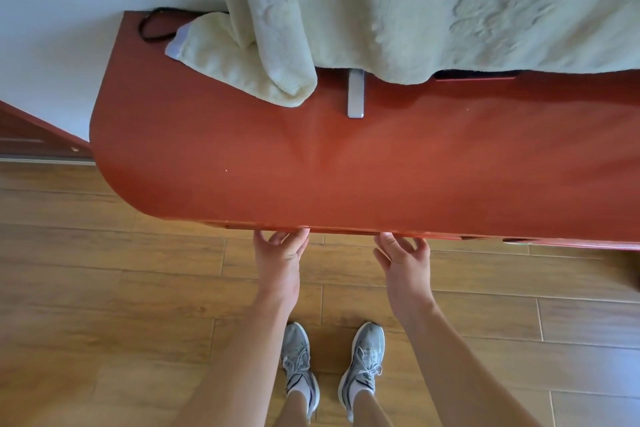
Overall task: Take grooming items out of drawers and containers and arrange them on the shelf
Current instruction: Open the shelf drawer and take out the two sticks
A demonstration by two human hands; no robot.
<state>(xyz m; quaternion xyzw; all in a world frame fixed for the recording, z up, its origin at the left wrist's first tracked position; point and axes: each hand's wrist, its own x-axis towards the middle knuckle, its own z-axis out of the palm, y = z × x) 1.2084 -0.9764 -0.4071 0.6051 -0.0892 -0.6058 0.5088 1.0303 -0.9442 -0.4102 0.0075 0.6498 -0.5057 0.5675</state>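
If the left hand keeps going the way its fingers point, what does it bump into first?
Probably the front edge of the red-brown wooden tabletop. The left hand already has its fingertips at or just under that edge, though exact contact is hard to judge.

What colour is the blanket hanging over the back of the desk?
Pale green, with an embossed paw-print texture, seen in the head view: blanket.

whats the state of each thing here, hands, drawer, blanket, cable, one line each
left hand: empty, fingertips hidden under the tabletop's front edge
right hand: empty, fingers spread, at that same edge
drawer front: thin strip showing, shut or barely open
tabletop: mostly bare
blanket: draped over the back
black cable: looped, far left corner
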